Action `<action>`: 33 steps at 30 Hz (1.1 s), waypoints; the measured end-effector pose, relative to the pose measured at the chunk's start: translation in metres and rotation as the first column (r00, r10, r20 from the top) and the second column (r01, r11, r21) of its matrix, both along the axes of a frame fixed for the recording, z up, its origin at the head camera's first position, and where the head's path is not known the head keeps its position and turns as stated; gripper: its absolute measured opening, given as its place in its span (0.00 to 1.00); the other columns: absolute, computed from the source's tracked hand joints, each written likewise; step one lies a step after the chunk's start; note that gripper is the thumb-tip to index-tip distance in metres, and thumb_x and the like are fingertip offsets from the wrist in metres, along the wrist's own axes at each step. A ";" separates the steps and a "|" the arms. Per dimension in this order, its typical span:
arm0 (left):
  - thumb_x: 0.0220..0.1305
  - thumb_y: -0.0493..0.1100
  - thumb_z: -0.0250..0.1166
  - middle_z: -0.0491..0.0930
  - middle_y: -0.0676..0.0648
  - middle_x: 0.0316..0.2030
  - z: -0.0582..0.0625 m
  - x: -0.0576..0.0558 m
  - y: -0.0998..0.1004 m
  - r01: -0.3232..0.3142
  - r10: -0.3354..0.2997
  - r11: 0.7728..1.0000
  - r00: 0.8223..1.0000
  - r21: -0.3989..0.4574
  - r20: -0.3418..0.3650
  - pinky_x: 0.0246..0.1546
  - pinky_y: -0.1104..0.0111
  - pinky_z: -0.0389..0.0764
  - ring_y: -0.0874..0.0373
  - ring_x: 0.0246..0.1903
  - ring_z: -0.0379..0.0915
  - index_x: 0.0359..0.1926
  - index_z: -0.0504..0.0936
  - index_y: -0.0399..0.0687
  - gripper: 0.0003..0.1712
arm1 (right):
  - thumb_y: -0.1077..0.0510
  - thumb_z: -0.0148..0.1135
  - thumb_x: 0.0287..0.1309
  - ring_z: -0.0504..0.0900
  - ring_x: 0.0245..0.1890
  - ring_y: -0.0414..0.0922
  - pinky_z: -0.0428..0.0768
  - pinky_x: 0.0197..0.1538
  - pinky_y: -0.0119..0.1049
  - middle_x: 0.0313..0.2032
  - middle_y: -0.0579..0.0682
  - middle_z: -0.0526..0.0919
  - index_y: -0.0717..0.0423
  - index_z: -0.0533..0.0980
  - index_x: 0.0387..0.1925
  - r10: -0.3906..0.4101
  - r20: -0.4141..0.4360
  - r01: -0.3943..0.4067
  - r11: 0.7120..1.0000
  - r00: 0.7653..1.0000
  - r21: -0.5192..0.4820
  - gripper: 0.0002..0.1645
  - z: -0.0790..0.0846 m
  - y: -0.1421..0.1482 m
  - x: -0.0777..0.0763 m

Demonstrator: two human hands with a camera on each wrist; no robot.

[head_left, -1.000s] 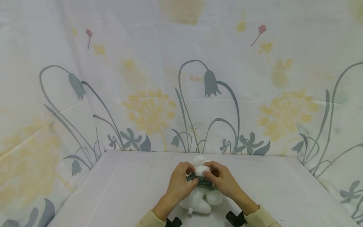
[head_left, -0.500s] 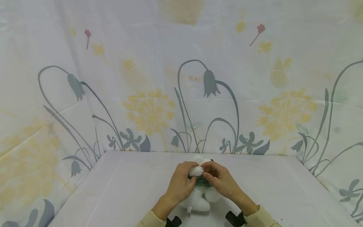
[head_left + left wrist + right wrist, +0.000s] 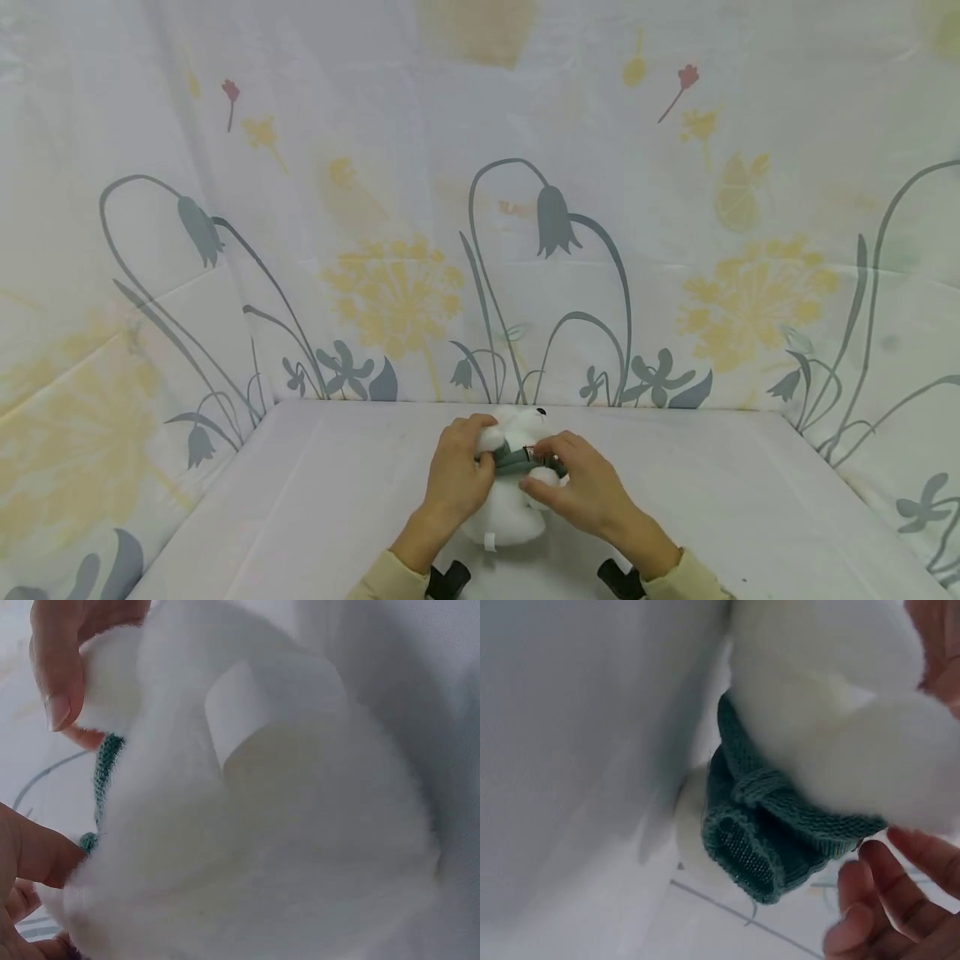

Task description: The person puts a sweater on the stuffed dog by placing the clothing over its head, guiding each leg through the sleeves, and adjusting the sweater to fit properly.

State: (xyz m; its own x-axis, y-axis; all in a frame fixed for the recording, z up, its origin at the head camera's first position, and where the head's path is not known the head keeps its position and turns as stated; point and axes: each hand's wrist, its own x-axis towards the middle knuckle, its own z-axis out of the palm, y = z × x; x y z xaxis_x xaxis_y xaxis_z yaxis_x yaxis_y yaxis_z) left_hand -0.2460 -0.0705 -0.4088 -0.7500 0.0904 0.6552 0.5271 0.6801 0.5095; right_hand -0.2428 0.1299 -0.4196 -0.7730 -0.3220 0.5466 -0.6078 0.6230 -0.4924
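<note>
A fluffy white plush toy [image 3: 508, 512] wearing a green knitted sweater [image 3: 516, 461] is between my hands. Its head [image 3: 525, 427] points away, with a dark spot on it. My left hand [image 3: 459, 471] grips the toy's left side around a round white limb [image 3: 489, 439]. From the other side my right hand [image 3: 592, 487] holds the toy, thumb at a white paw [image 3: 885, 757] and fingers by the sweater's edge. In the right wrist view a sweater sleeve [image 3: 744, 859] hangs with its opening showing nothing inside. A white fabric tag [image 3: 240, 709] sticks out from the toy's lower body.
A white-covered table [image 3: 337, 492] lies under the toy. Behind it hangs a pale cloth [image 3: 420, 208] printed with flowers. Black wrist devices [image 3: 450, 579] sit beneath both forearms, beside the cream sleeves [image 3: 390, 577].
The toy has shifted slightly left and turned, bringing its dark spot into view. My left hand moved left with it; the hands are farther apart. More of the sweater shows between them.
</note>
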 end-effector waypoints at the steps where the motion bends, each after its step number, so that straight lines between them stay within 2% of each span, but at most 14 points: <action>1: 0.45 0.29 0.62 0.77 0.47 0.37 0.000 0.000 -0.001 -0.005 0.005 1.000 1.000 -0.003 0.009 0.35 0.60 0.74 0.53 0.36 0.71 0.46 0.79 0.49 0.23 | 0.40 0.71 0.47 0.73 0.31 0.34 0.75 0.33 0.31 0.34 0.35 0.76 0.45 0.79 0.40 -0.023 0.007 0.023 1.000 1.000 0.013 0.22 0.000 -0.001 0.001; 4: 0.46 0.29 0.62 0.77 0.47 0.37 0.001 0.000 -0.002 -0.006 0.006 1.000 0.999 -0.003 0.038 0.36 0.61 0.75 0.54 0.36 0.71 0.46 0.79 0.50 0.23 | 0.44 0.73 0.46 0.72 0.28 0.33 0.74 0.31 0.29 0.32 0.35 0.75 0.46 0.79 0.39 -0.034 0.034 0.034 0.999 0.999 0.000 0.20 0.001 -0.003 0.003; 7: 0.46 0.29 0.62 0.77 0.47 0.37 0.002 0.000 -0.002 -0.001 0.001 1.000 0.999 0.001 0.045 0.36 0.61 0.75 0.54 0.36 0.71 0.45 0.79 0.49 0.22 | 0.55 0.73 0.44 0.74 0.30 0.35 0.75 0.32 0.30 0.33 0.39 0.78 0.50 0.79 0.39 -0.010 0.052 0.013 0.998 0.999 -0.064 0.17 0.003 -0.004 0.003; 11: 0.45 0.29 0.62 0.76 0.47 0.35 0.002 -0.001 -0.002 0.004 -0.004 1.000 0.999 0.010 0.032 0.35 0.61 0.75 0.54 0.34 0.72 0.43 0.79 0.48 0.21 | 0.64 0.69 0.43 0.74 0.28 0.36 0.75 0.29 0.30 0.32 0.43 0.78 0.54 0.77 0.43 -0.003 0.065 0.012 0.991 0.998 -0.135 0.21 0.006 -0.002 0.002; 14: 0.44 0.30 0.62 0.75 0.48 0.34 0.004 0.000 -0.002 0.013 -0.014 1.000 0.998 0.025 0.061 0.35 0.61 0.75 0.55 0.34 0.72 0.42 0.78 0.47 0.20 | 0.66 0.68 0.44 0.74 0.26 0.36 0.75 0.25 0.30 0.32 0.43 0.77 0.56 0.76 0.46 -0.013 0.061 0.022 0.988 0.998 -0.155 0.23 0.009 0.002 0.000; 18: 0.43 0.32 0.63 0.73 0.50 0.33 0.007 0.005 -0.001 0.034 -0.039 0.999 0.988 0.033 0.152 0.33 0.63 0.75 0.57 0.33 0.71 0.40 0.76 0.47 0.18 | 0.66 0.68 0.45 0.77 0.30 0.37 0.77 0.29 0.31 0.35 0.44 0.79 0.57 0.76 0.48 -0.015 -0.005 0.014 0.986 1.000 -0.166 0.24 0.011 0.008 -0.004; 22: 0.46 0.37 0.66 0.74 0.51 0.32 0.011 0.008 0.000 0.070 -0.064 0.997 0.979 -0.026 0.195 0.35 0.63 0.74 0.57 0.34 0.70 0.35 0.78 0.47 0.12 | 0.66 0.71 0.46 0.77 0.31 0.37 0.78 0.31 0.32 0.39 0.45 0.79 0.58 0.75 0.49 0.033 -0.049 -0.041 0.982 0.998 -0.187 0.25 0.010 0.011 -0.007; 26: 0.53 0.41 0.69 0.78 0.50 0.35 0.013 0.009 0.001 0.173 -0.164 0.984 0.975 -0.047 0.149 0.40 0.62 0.75 0.55 0.39 0.72 0.40 0.81 0.46 0.12 | 0.61 0.73 0.48 0.77 0.30 0.37 0.79 0.31 0.32 0.40 0.45 0.78 0.57 0.74 0.50 0.140 -0.020 -0.141 0.971 0.990 -0.195 0.26 0.008 0.008 -0.007; 29: 0.57 0.40 0.69 0.79 0.49 0.36 0.012 0.009 0.002 0.273 -0.270 0.962 0.958 -0.011 0.092 0.38 0.64 0.76 0.57 0.38 0.74 0.46 0.80 0.44 0.15 | 0.58 0.73 0.49 0.78 0.32 0.39 0.80 0.34 0.33 0.40 0.45 0.78 0.56 0.73 0.51 0.195 0.014 -0.189 0.961 0.981 -0.201 0.27 0.008 0.005 -0.004; 33: 0.58 0.39 0.69 0.78 0.52 0.33 0.009 0.008 0.004 0.343 -0.343 0.939 0.939 0.020 0.031 0.35 0.67 0.76 0.59 0.34 0.74 0.46 0.80 0.46 0.14 | 0.58 0.73 0.50 0.79 0.32 0.41 0.81 0.35 0.36 0.42 0.46 0.78 0.54 0.72 0.51 0.231 0.043 -0.216 0.950 0.972 -0.225 0.27 0.008 0.003 -0.001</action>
State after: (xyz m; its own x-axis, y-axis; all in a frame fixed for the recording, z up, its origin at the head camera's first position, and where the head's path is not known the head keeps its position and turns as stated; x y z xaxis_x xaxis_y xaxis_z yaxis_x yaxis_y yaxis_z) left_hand -0.2380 -0.0664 -0.3994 -0.6968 0.3370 0.6332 0.7095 0.4537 0.5393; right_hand -0.2441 0.1325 -0.4115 -0.7325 -0.3697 0.5716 -0.6797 0.3486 -0.6454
